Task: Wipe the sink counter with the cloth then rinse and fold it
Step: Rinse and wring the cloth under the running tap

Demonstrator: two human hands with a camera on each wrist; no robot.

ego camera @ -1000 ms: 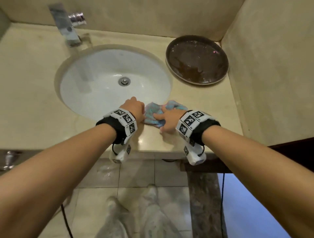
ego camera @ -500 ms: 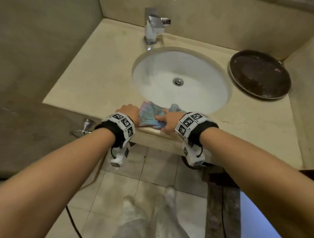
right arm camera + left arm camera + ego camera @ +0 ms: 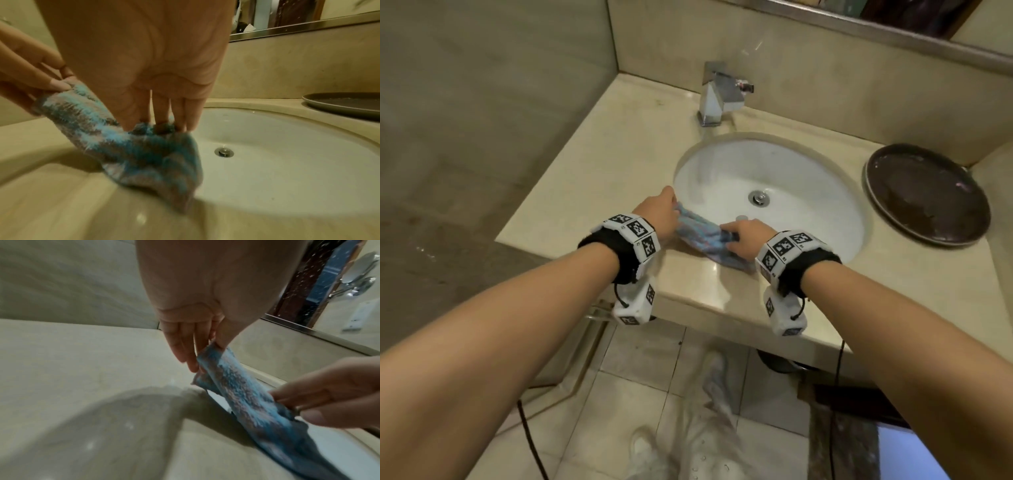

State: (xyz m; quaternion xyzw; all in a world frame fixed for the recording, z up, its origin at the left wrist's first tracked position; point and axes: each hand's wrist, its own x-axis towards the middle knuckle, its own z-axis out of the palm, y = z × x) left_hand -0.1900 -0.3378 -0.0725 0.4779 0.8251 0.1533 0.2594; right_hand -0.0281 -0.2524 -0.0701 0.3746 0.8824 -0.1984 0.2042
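Both hands hold one blue-and-grey striped cloth (image 3: 705, 238) at the front-left rim of the oval white sink basin (image 3: 808, 192). Left hand (image 3: 659, 214): thumb and fingertips pinch the cloth's far-left end, just left of the basin rim; the other fingers lie fairly straight alongside. Right hand (image 3: 746, 238): fingertips and thumb gather and grip the cloth's other end, over the basin's front edge. Cloth is stretched in a slack band between the two hands; its lower fold hangs down and touches the beige stone bench (image 3: 592, 178) at the basin's front lip. Drain (image 3: 758, 197) sits at the basin's centre, beyond the right hand. Chrome square tap (image 3: 717, 94) stands behind the basin, on the bench. Dark round plate (image 3: 928, 195) lies on the bench right of the basin, well apart from the cloth. Mirror frame edge (image 3: 859, 25) runs above the back wall behind the tap.
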